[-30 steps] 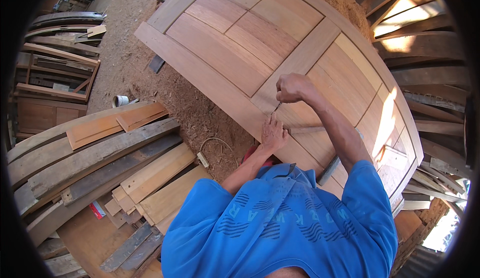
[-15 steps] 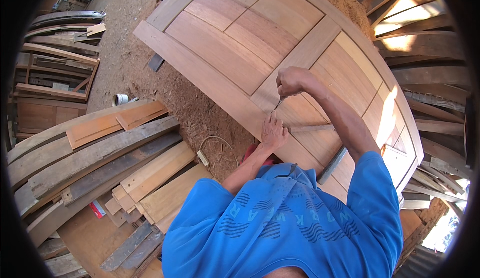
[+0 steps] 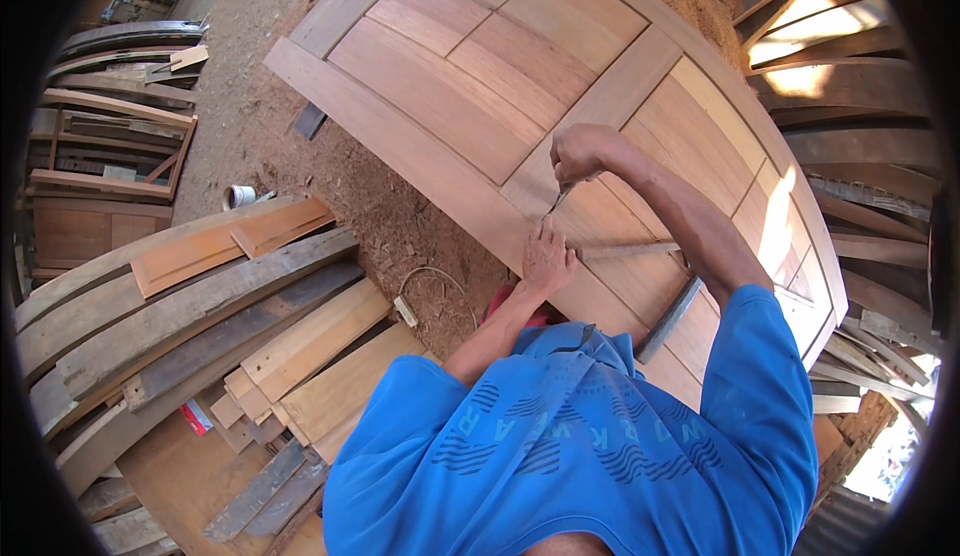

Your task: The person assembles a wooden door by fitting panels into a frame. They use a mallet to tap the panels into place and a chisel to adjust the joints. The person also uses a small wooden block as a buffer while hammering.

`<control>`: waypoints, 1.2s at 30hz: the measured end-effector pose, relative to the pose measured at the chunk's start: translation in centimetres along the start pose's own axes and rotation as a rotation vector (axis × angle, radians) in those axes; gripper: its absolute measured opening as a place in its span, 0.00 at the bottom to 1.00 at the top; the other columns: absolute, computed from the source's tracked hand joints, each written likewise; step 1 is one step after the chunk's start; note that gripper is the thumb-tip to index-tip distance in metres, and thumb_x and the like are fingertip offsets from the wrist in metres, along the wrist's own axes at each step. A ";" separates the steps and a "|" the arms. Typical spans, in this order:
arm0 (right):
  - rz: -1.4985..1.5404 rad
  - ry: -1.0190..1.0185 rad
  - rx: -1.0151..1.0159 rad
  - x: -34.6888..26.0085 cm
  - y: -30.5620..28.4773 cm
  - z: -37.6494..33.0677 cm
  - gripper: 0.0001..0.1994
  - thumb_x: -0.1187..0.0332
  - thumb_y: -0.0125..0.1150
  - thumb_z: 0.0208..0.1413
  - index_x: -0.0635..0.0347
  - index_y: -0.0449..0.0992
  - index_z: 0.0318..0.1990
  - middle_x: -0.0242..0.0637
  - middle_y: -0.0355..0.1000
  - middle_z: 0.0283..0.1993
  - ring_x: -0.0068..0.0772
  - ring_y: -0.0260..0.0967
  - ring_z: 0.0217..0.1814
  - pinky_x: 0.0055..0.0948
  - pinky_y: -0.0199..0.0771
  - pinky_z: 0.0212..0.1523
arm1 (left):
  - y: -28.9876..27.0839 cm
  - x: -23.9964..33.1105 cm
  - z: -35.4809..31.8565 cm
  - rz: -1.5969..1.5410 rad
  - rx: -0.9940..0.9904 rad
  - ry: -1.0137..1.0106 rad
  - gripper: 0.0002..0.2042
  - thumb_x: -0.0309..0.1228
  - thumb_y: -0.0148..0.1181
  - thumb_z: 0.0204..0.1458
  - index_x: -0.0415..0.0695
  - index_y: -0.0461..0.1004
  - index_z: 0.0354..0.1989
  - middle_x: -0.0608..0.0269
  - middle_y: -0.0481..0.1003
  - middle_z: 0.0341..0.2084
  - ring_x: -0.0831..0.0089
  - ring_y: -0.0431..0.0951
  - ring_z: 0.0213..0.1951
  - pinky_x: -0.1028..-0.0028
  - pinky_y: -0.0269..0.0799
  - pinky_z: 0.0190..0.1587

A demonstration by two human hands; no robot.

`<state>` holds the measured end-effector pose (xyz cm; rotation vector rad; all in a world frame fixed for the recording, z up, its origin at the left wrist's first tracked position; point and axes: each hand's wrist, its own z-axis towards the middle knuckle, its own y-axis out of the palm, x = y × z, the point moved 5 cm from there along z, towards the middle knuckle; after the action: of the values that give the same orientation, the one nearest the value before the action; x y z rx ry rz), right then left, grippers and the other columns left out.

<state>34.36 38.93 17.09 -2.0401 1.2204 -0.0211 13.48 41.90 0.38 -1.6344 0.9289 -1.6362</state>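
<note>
A large arched wooden panel door (image 3: 450,106) lies flat in front of me. My left hand (image 3: 548,256) presses flat on the door's frame rail, at the end of a thin wooden strip (image 3: 630,249) that runs off to the right. Just above it, my right hand (image 3: 580,151) is closed around a thin pointed tool (image 3: 558,199), with the tip on the wood close to my left fingers. A dark flat bar (image 3: 668,321) rests on the door under my right arm.
Sawdust covers the ground (image 3: 300,126) left of the door. Curved planks and stacked boards (image 3: 200,316) lie at the left. A small white cup (image 3: 238,196) and a looped cord (image 3: 425,291) sit on the sawdust. More curved timbers (image 3: 850,156) lean at the right.
My right hand and the tool have shifted only slightly over the door. My left hand has stayed pressed in the same spot.
</note>
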 end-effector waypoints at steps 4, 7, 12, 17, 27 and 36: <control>0.029 0.048 0.011 0.5 1.9 0.6 0.12 0.66 0.59 0.44 0.58 0.86 0.32 0.45 0.82 0.31 0.47 0.82 0.37 0.43 0.80 0.39 | -0.1 0.0 0.1 0.016 0.023 0.031 0.17 0.33 0.67 0.44 0.34 0.77 0.40 0.31 0.67 0.61 0.39 0.68 0.58 0.49 0.67 0.58; -0.057 0.010 0.134 0.0 3.5 0.5 0.12 0.67 0.59 0.43 0.59 0.86 0.32 0.46 0.82 0.31 0.48 0.82 0.37 0.44 0.80 0.39 | -0.3 0.0 -0.1 0.016 0.016 0.014 0.17 0.33 0.67 0.43 0.34 0.77 0.39 0.30 0.68 0.60 0.39 0.68 0.57 0.49 0.67 0.58; -0.057 -0.044 0.120 0.9 2.4 0.5 0.12 0.65 0.59 0.43 0.59 0.85 0.31 0.46 0.82 0.31 0.49 0.81 0.37 0.46 0.79 0.37 | -0.2 -0.2 0.0 0.017 0.002 0.039 0.17 0.34 0.66 0.44 0.34 0.77 0.39 0.28 0.67 0.60 0.39 0.68 0.58 0.49 0.67 0.58; -0.049 -0.112 0.040 1.3 1.6 1.8 0.12 0.64 0.58 0.45 0.59 0.85 0.31 0.45 0.82 0.31 0.46 0.80 0.34 0.45 0.77 0.37 | -0.2 0.3 -0.1 -0.003 -0.016 0.023 0.18 0.36 0.65 0.47 0.33 0.78 0.40 0.27 0.65 0.62 0.40 0.66 0.61 0.49 0.65 0.61; -0.001 -0.141 -0.030 1.6 0.7 2.1 0.13 0.62 0.64 0.45 0.62 0.84 0.34 0.49 0.79 0.30 0.49 0.77 0.33 0.46 0.73 0.35 | 0.7 0.1 -0.2 0.003 -0.087 -0.059 0.20 0.38 0.65 0.47 0.33 0.78 0.42 0.31 0.60 0.67 0.43 0.61 0.66 0.49 0.59 0.67; -0.085 -0.156 -0.019 1.2 0.7 2.5 0.15 0.60 0.66 0.45 0.60 0.85 0.36 0.48 0.82 0.36 0.49 0.79 0.38 0.44 0.77 0.39 | 0.1 0.0 0.2 -0.007 -0.040 -0.009 0.19 0.37 0.64 0.49 0.33 0.79 0.41 0.31 0.66 0.62 0.42 0.66 0.63 0.53 0.61 0.66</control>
<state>35.38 39.27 14.45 -2.0678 1.0404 0.1079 13.72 41.80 0.26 -1.6725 0.9574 -1.6231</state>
